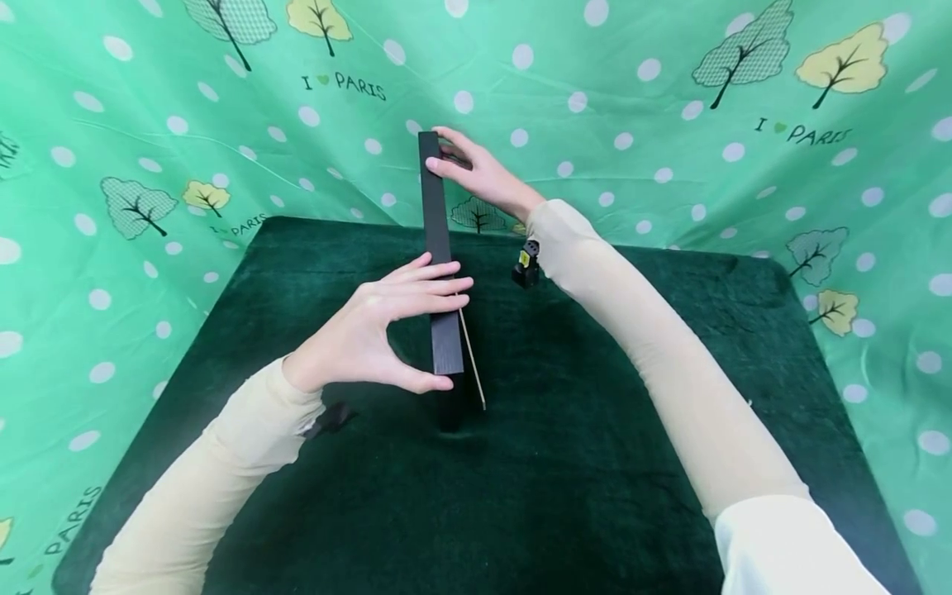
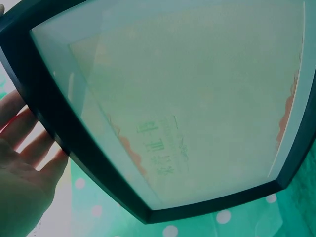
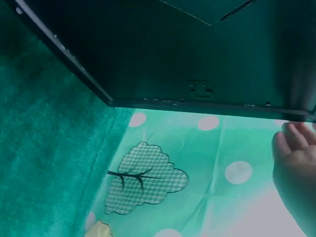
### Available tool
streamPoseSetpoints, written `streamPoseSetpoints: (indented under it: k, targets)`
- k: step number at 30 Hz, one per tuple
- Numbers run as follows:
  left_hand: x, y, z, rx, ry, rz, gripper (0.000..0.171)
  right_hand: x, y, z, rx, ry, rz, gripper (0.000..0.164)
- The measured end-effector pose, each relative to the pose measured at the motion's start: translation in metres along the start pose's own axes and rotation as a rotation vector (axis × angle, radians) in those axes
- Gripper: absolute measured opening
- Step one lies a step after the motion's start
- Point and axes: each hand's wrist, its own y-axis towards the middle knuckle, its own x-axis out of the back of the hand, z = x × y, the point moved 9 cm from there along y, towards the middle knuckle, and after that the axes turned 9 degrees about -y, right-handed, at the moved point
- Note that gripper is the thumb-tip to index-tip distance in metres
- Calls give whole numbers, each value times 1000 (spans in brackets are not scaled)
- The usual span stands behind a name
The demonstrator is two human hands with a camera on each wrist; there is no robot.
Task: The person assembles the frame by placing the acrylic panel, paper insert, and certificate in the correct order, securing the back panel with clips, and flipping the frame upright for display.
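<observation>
A black picture frame [image 1: 437, 215] stands upright on the dark green cloth, seen edge-on in the head view. In the left wrist view its glazed front [image 2: 197, 98] covers a pale sheet with faint lettering and reddish scalloped marks. The right wrist view shows its dark back panel [image 3: 148, 59] with a small hanger [image 3: 201, 89]. My left hand [image 1: 375, 310] lays straight fingers across the upper edge, the thumb by the near corner. My right hand [image 1: 479, 169] pinches the far upper corner between thumb and fingers. A thin light-edged strip [image 1: 473, 359] slants out behind the frame.
A dark green velvety cloth [image 1: 595, 463] covers the table. Green curtains [image 1: 632, 107] with white dots, trees and lettering hang behind and at both sides. A small black device [image 1: 526, 263] sits on the right wrist.
</observation>
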Motion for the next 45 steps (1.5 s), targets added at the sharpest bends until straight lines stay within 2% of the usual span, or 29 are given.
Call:
streamPoseSetpoints:
  k: [4, 7, 11, 16, 20, 24, 31, 34, 41, 45]
  targets:
    - [1, 1, 1, -2, -6, -4, 72, 0, -9, 3, -1, -78, -8, 67]
    - [0, 2, 2, -3, -8, -4, 72, -2, -19, 2, 32, -83, -35, 64]
    - [0, 1, 3, 10, -4, 0, 73, -12, -39, -11, 98, -50, -31, 59]
    - [0, 1, 5, 50, -2, 26, 74, -33, -73, -20, 148, 1, 36, 57]
    - [-2, 3, 6, 73, 1, 55, 75, -52, -101, -23, 145, -5, 97, 58]
    - [-3, 5, 5, 80, -13, 68, 73, -71, -123, -36, 143, -9, 139, 58]
    - [-3, 7, 3, 59, -9, 52, 69, -102, -139, -79, 162, -47, 134, 60]
    - [-4, 8, 2, 59, -5, 51, 68, -110, -146, -86, 171, -62, 131, 62]
    - [-6, 9, 2, 69, -1, 50, 64, -117, -161, -86, 186, -34, 102, 64]
    - [-6, 10, 2, 54, -4, 49, 63, -119, -168, -76, 207, -41, 86, 73]
